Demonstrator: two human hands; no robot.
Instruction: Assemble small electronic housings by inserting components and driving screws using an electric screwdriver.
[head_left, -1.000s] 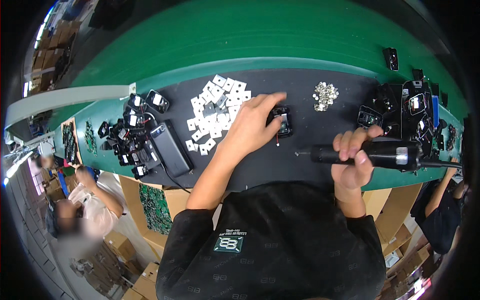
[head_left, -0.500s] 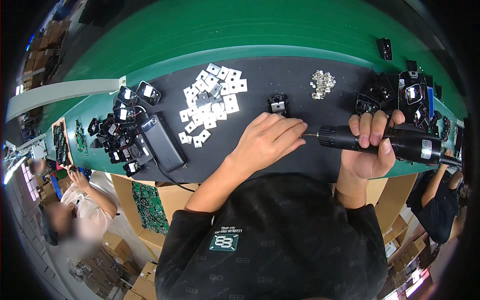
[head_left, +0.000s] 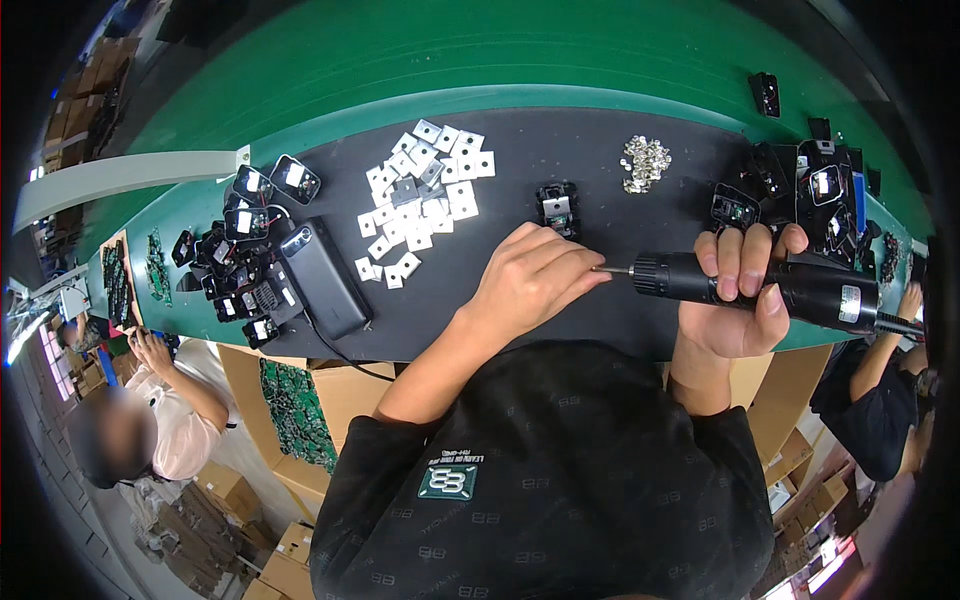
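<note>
right hand [head_left: 738,312] is gripping a black electric screwdriver [head_left: 818,290], its bit [head_left: 621,270] pointing at the left hand [head_left: 535,280].
the left fingertips are pinching narrowly at the bit's end (i'm not able to tell what's between them). the tool is looking fairly heavy, stiff and smooth, its thick barrel suiting a full wrap; just beyond the left hand a small black housing [head_left: 558,206] is lying, probably light and fragile, best held by its sides.

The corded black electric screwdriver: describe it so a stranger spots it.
Find the large black mat on the green bench. Over its near right side, the right hand holds the screwdriver, its thin metal bit pointing at the left hand. Unlike the boxy black housings beyond, it's long, round and corded.
</note>
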